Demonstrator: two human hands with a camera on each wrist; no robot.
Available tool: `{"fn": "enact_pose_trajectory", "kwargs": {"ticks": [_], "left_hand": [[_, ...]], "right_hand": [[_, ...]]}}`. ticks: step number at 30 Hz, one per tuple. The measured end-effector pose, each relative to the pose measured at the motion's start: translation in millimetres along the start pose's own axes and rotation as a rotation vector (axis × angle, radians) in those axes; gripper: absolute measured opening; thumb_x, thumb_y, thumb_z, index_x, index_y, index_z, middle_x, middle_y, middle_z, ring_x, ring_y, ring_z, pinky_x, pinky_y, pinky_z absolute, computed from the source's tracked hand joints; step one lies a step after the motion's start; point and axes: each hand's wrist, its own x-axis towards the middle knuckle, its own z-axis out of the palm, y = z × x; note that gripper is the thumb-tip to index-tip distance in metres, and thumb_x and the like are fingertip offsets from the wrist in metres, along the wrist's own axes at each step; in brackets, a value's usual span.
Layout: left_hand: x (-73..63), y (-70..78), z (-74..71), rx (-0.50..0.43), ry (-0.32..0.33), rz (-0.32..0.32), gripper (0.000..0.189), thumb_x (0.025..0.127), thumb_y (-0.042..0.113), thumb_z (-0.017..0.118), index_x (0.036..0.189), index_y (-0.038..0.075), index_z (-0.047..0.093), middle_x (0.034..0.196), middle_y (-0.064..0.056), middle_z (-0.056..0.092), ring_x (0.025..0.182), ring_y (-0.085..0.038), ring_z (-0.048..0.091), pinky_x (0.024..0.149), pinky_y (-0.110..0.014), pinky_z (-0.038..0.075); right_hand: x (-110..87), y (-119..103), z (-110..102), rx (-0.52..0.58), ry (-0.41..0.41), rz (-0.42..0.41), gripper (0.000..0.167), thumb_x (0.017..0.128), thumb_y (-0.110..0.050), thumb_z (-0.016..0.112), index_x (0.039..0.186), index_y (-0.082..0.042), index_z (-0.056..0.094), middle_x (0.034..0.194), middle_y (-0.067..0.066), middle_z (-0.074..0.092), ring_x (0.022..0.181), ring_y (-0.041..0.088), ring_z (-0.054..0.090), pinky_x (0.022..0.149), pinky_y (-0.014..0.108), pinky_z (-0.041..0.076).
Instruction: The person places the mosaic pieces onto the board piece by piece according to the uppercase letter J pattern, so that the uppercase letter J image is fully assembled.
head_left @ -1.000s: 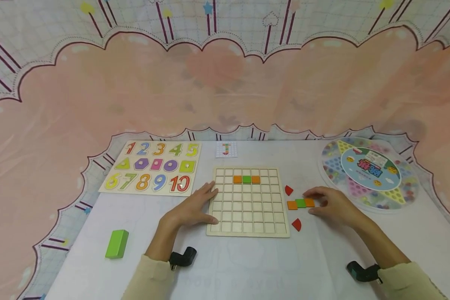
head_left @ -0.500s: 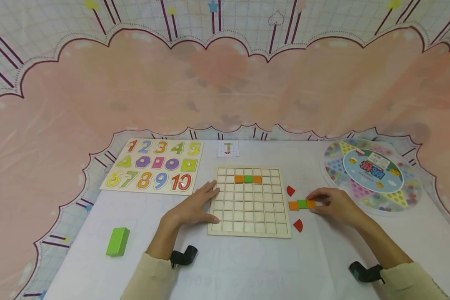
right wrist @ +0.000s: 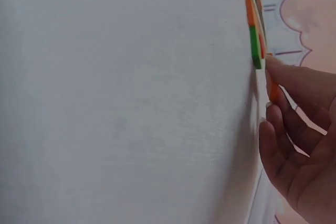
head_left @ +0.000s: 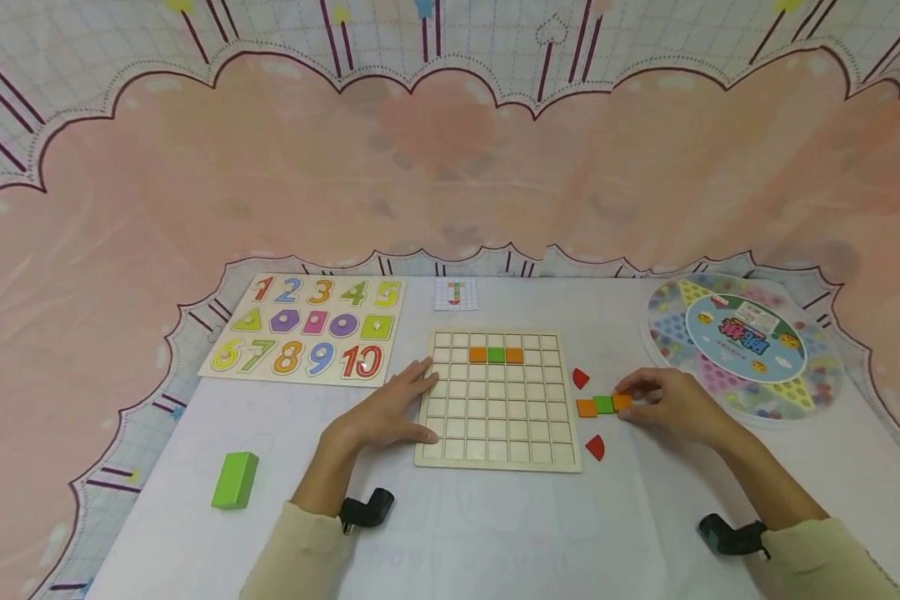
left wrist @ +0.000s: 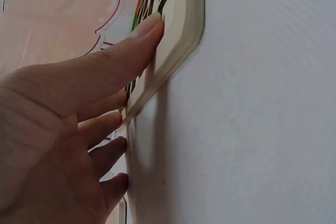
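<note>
With the grid board as the clock's centre, a green block (head_left: 235,481) lies between eight and nine o'clock. Between nine and ten is the number board (head_left: 230,364), its numerals readable from 1 to 5 along the far row and 6 to 10 along the near one, with coloured shapes between. At nine, the left hand (head_left: 390,414) is spread, thumb on the near corner of the board and fingers at its left edge, gripping nothing. Near eleven, a small gridded card (head_left: 456,294) shows a multicoloured letter J.

On the wooden grid board (head_left: 487,410), an orange-green-orange strip (head_left: 496,355) sits near the far edge. Past the right edge, two red pieces lie towards two and four, the nearer one (head_left: 596,447) a rounded wedge. Between them, at three, come a loose orange tile (head_left: 587,408) and a green tile (head_left: 603,405), then the end orange tile (head_left: 622,402), pinched between thumb and forefinger of the right hand (head_left: 667,404). Whether that tile is raised cannot be told. Beyond, towards three, is a round box (head_left: 745,346), its red-and-blue title characters too blurred to read, the print on its pale sticker too small.

Both sleeves run out of the head view. The left wrist view cuts off most of the board; in the right wrist view, fingers hide much of the pinched tile.
</note>
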Motion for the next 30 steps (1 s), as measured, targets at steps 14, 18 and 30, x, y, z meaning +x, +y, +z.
{"fn": "enact_pose_trajectory", "kwargs": {"ticks": [14,18,30], "left_hand": [[0.8,-0.9,2.1,-0.005,0.006,-0.007,0.095,0.08,0.026,0.087,0.158,0.006,0.037,0.174,-0.008,0.013,0.162,-0.034,0.011,0.131,-0.056,0.018],[0.9,-1.3,1.6,-0.005,0.01,-0.003,0.094,0.08,0.026,0.087,0.157,0.006,0.038,0.174,-0.008,0.013,0.162,-0.034,0.01,0.131,-0.056,0.017],[0.9,-1.4,1.6,-0.013,0.006,-0.006,0.095,0.079,0.026,0.087,0.157,0.005,0.038,0.174,-0.008,0.013,0.162,-0.035,0.01,0.131,-0.056,0.017]], "right_hand": [[11.7,-28,2,0.065,0.055,-0.096,0.022,0.087,-0.017,0.08,0.107,-0.011,0.076,0.117,0.015,0.074,0.094,0.023,0.074,0.091,0.033,0.059],[20.0,-39,9,0.089,0.036,-0.096,0.022,0.087,-0.016,0.08,0.108,-0.011,0.076,0.122,0.017,0.072,0.095,0.022,0.073,0.074,0.017,0.059],[49.4,-68,36,0.137,-0.015,-0.128,0.021,0.082,-0.021,0.086,0.099,-0.011,0.078,0.107,0.01,0.075,0.083,0.016,0.067,0.067,0.018,0.057]]}}
